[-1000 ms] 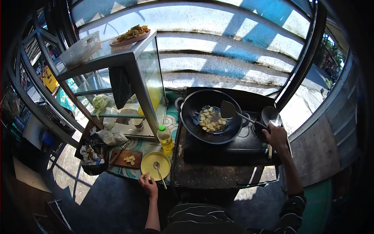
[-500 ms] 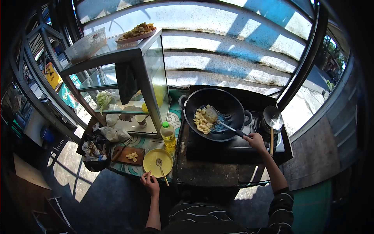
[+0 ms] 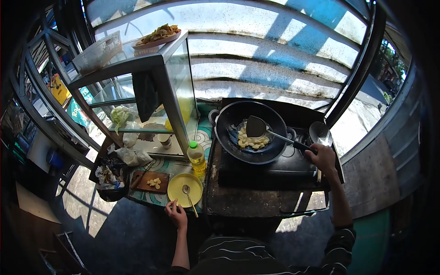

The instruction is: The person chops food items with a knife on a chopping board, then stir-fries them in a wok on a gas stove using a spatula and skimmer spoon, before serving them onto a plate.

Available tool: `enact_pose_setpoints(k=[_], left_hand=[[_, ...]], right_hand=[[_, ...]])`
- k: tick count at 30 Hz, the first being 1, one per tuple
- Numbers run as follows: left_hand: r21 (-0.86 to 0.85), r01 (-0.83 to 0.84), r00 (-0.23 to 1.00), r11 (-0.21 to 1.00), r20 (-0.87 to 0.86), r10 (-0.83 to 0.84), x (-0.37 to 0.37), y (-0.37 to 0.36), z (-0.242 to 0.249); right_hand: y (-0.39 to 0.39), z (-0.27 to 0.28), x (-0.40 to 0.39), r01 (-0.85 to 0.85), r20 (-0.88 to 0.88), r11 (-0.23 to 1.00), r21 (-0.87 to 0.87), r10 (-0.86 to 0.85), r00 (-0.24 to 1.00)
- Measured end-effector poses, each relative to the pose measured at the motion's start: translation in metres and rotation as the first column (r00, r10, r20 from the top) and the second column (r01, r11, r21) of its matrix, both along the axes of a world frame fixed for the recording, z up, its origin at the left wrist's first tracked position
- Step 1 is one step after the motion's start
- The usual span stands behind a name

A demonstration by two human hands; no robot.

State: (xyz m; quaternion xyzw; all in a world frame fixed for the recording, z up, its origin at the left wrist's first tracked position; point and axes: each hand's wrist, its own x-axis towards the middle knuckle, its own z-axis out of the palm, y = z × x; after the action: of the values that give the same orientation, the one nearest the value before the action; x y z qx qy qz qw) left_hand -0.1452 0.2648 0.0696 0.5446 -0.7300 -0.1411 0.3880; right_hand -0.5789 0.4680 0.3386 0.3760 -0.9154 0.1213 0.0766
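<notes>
My right hand (image 3: 322, 158) is closed around the black handle of a spatula (image 3: 257, 127), whose wide dark blade is raised over the wok. Pale yellow pieces of food (image 3: 253, 141) lie in oil at the bottom of the dark wok (image 3: 228, 147) on the stove. My left hand (image 3: 176, 214) is beside the near rim of a yellow bowl (image 3: 176, 192), its fingers loosely bent and apart, holding nothing that I can see. A spoon (image 3: 187, 189) rests in the bowl, its handle over the rim.
Left of the bowl, a cutting board (image 3: 145, 187) carries sliced pieces. An oil bottle (image 3: 196, 157) with a green cap stands behind the bowl. A glass display case (image 3: 175, 91) rises at the back left. A strainer (image 3: 317, 131) lies right of the wok.
My right hand has moved right and slightly up the picture. The spatula blade has lifted and turned over, and the food has shifted toward the wok's middle. My left hand stays put.
</notes>
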Motion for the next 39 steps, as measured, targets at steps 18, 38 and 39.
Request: enact_pose_setpoints(k=[18, 38, 39], left_hand=[[-0.013, -0.014, 1.0, 1.0, 0.018, 0.015, 0.003, 0.005, -0.002], [0.008, 0.004, 1.0, 1.0, 0.014, -0.004, 0.002, 0.004, -0.003], [0.015, -0.004, 1.0, 1.0, 0.014, 0.004, 0.0, 0.003, -0.001]], right_hand=[[-0.011, -0.116, -0.031, 0.064, 0.439, 0.992, -0.104, -0.012, 0.899], [0.005, -0.031, -0.023, 0.067, -0.283, 0.997, -0.046, -0.077, 0.956], [0.007, -0.036, -0.026, 0.07, -0.282, 0.997, -0.042, -0.079, 0.956]])
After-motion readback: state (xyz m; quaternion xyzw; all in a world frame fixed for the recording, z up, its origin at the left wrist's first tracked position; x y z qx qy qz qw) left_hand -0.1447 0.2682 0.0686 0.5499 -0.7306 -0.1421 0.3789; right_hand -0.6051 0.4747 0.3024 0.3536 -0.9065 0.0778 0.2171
